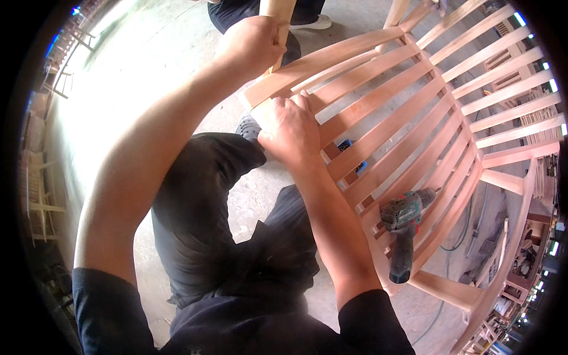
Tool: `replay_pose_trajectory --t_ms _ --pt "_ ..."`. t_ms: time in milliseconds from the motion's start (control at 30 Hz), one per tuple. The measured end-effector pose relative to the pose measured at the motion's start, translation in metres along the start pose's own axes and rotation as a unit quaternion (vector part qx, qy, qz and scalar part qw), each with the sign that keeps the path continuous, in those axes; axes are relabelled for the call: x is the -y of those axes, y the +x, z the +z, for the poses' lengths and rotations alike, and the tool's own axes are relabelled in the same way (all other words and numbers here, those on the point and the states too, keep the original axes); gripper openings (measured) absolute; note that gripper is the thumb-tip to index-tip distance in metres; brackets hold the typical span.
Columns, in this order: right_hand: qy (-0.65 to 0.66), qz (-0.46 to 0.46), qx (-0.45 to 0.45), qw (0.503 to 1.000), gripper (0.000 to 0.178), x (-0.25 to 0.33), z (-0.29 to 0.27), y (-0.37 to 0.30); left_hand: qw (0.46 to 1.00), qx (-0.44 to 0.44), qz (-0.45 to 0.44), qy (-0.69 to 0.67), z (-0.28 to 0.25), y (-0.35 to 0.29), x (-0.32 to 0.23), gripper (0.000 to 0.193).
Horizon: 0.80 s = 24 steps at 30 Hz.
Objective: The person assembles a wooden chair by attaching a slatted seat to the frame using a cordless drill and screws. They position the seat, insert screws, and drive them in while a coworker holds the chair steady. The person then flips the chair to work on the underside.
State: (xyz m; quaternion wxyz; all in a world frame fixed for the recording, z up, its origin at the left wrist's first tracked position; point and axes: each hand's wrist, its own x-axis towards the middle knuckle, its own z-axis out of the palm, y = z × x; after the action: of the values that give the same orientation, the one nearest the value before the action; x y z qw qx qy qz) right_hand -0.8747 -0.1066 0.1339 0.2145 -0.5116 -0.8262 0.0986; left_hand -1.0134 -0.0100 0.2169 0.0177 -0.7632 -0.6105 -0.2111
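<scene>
A pale wooden slatted bench (384, 112) fills the right half of the head view, its seat slats running away from me and its slatted back beyond. My left hand (253, 48) is closed around an upright wooden post (276, 10) at the near-left corner. Just below it, my right hand (293, 127) grips the end of the seat frame, fingers bent over the wood; the thumb side is partly hidden. On the slats to the right of my forearm lies a green and black cordless drill (403, 225), touched by neither hand.
Another person's dark-trousered leg and white shoe (313, 23) are at the top, beyond the post. Under the slats a blue and black object (349, 151) shows in part. A hose (455, 242) runs along the concrete floor. More wooden furniture (44, 201) stands at the far left.
</scene>
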Motion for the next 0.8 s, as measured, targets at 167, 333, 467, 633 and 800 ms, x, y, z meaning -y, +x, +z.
replay_pose_trajectory --t_ms 167,333,467,633,800 --pt "0.008 -0.009 -0.044 0.999 0.035 -0.009 0.014 -0.001 0.999 -0.029 -0.025 0.013 0.009 0.000 -0.012 0.031" --pt "0.008 -0.010 -0.027 1.000 0.036 -0.007 0.008 -0.001 0.998 -0.016 -0.058 0.000 0.006 -0.007 -0.009 0.036" --pt "0.011 -0.022 -0.051 0.998 0.035 -0.009 0.011 0.000 0.996 -0.010 -0.090 -0.007 -0.010 -0.014 0.003 0.034" --pt "0.018 -0.039 -0.059 0.997 0.036 -0.006 0.011 0.001 0.971 -0.177 0.160 0.024 -0.008 -0.018 0.028 0.042" --pt "0.005 -0.030 -0.060 0.998 0.037 -0.005 0.008 0.000 0.968 -0.169 0.184 0.022 -0.001 -0.010 0.026 0.039"
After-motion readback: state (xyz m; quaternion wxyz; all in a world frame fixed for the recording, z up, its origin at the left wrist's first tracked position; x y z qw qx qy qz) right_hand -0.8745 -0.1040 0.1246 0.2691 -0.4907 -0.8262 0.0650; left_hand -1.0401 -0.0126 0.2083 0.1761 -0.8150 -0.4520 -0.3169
